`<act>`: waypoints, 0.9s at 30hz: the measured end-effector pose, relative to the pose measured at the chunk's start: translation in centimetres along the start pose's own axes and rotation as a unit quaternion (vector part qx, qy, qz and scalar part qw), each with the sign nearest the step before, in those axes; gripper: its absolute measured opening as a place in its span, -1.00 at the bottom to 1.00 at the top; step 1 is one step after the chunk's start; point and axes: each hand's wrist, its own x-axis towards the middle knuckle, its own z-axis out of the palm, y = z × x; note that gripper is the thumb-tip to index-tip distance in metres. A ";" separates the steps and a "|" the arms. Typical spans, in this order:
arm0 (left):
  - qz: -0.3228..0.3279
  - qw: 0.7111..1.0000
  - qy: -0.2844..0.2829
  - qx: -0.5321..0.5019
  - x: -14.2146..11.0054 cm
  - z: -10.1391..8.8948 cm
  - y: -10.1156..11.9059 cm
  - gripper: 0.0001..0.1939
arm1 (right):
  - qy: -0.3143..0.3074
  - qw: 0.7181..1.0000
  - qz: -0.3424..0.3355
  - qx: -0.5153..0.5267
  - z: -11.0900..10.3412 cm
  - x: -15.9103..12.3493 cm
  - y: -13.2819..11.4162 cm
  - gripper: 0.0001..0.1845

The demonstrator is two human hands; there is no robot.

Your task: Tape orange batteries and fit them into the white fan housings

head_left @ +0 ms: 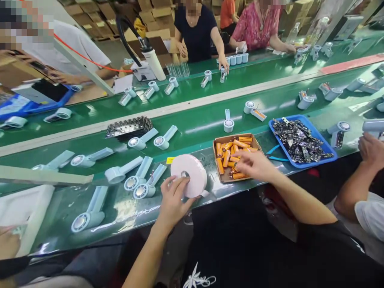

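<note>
My left hand (177, 196) grips a large roll of white tape (196, 170), its fingers at the core and its thumb by the lower edge. A loose tape end (207, 194) sticks out at the roll's bottom right. Over a shallow cardboard box (221, 178) hovers my right hand (255, 165), fingers bent and apart, with no held thing visible. Orange-wrapped cylindrical batteries (226, 158) lie jumbled in that box, several right below the fingertips. Left of the roll, light-blue handheld fan bodies (145, 190) lie on the green surface.
A blue tray (325, 161) of small circuit boards stands to the right. Stacked dark boards (130, 127) lie beyond the fans. More fan bodies (228, 125) rest on the green conveyor. Co-workers sit opposite; a co-worker's hand (372, 148) shows at right, another's (9, 242) at left.
</note>
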 end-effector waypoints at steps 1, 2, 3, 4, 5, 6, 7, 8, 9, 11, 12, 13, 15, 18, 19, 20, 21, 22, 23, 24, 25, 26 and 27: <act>0.010 0.999 0.048 -0.004 1.0 -0.2 1.0 -0.43 | -0.078 0.996 0.006 0.050 1.9 -1.3 -1.0 -0.43; 0.022 0.997 0.080 -0.010 1.8 -0.3 1.8 -0.47 | -0.149 0.985 0.003 0.089 3.7 -2.3 -1.8 -0.44; 0.031 0.995 0.098 -0.019 2.5 -0.5 2.5 -0.50 | -0.205 0.972 -0.008 0.116 5.2 -3.1 -2.4 -0.50; 0.036 0.993 0.108 -0.027 2.9 -0.5 3.0 -0.52 | -0.247 0.961 -0.027 0.124 6.5 -3.6 -2.7 -0.58; 0.034 0.992 0.114 -0.036 3.2 -0.5 3.2 -0.52 | -0.277 0.954 -0.050 0.108 7.5 -4.1 -2.8 -0.62; 0.024 0.991 0.120 -0.046 3.2 -0.4 3.3 -0.50 | -0.299 0.949 -0.071 0.070 8.1 -4.3 -2.8 -0.63; 0.005 0.991 0.124 -0.058 3.0 -0.3 3.2 -0.49 | -0.323 0.942 -0.088 0.016 8.4 -4.4 -2.6 -0.65; -0.018 0.989 0.126 -0.070 2.6 -0.2 3.1 -0.46 | -0.348 0.932 -0.096 -0.043 8.2 -4.4 -2.5 -0.70; -0.044 0.988 0.126 -0.081 2.2 0.0 3.0 -0.43 | -0.365 0.921 -0.092 -0.099 7.8 -4.1 -2.3 -0.76; -0.084 0.985 0.115 -0.096 1.3 0.6 2.9 -0.40 | -0.327 0.922 -0.049 -0.201 6.4 -2.9 -2.1 -0.76; -0.092 0.985 0.108 -0.101 1.0 1.0 3.0 -0.40 | -0.264 0.931 -0.015 -0.252 5.6 -1.9 -2.1 -0.70; -0.092 0.985 0.103 -0.104 0.8 1.5 3.3 -0.41 | -0.177 0.935 0.021 -0.306 4.8 -0.6 -2.1 -0.63; -0.082 0.987 0.089 -0.106 0.7 2.4 3.9 -0.41 | -0.018 0.915 0.089 -0.393 3.5 2.1 -2.0 -0.50; -0.078 0.990 0.063 -0.100 1.1 3.6 4.7 -0.40 | 0.015 0.902 0.151 -0.403 2.8 5.3 -1.2 -0.40; -0.079 0.990 0.058 -0.098 1.2 3.8 4.9 -0.40 | 0.005 0.915 0.149 -0.376 2.8 5.7 -0.8 -0.43; -0.079 0.991 0.055 -0.097 1.4 3.9 5.0 -0.39 | 0.006 0.933 0.134 -0.334 2.7 5.7 -0.3 -0.48; -0.079 0.991 0.053 -0.096 1.4 4.0 5.1 -0.39 | 0.023 0.955 0.109 -0.276 2.7 5.5 0.2 -0.54; -0.079 0.991 0.053 -0.095 1.5 3.9 5.1 -0.39 | 0.055 0.975 0.078 -0.200 2.6 4.9 0.8 -0.59; -0.077 0.991 0.053 -0.092 1.5 3.9 5.0 -0.40 | 0.095 0.988 0.049 -0.112 2.5 4.2 1.2 -0.61; -0.074 0.992 0.054 -0.088 1.5 3.8 5.0 -0.40 | 0.136 0.990 0.027 -0.019 2.4 3.3 1.5 -0.60; -0.069 0.993 0.054 -0.084 1.5 3.7 5.0 -0.41 | 0.168 0.983 0.013 0.070 2.3 2.5 1.7 -0.55; -0.064 0.993 0.053 -0.079 1.6 3.7 5.0 -0.41 | 0.189 0.971 0.005 0.146 2.3 1.6 1.7 -0.49; -0.059 0.994 0.050 -0.073 1.6 3.6 5.0 -0.41 | 0.199 0.958 0.001 0.207 2.2 0.9 1.5 -0.43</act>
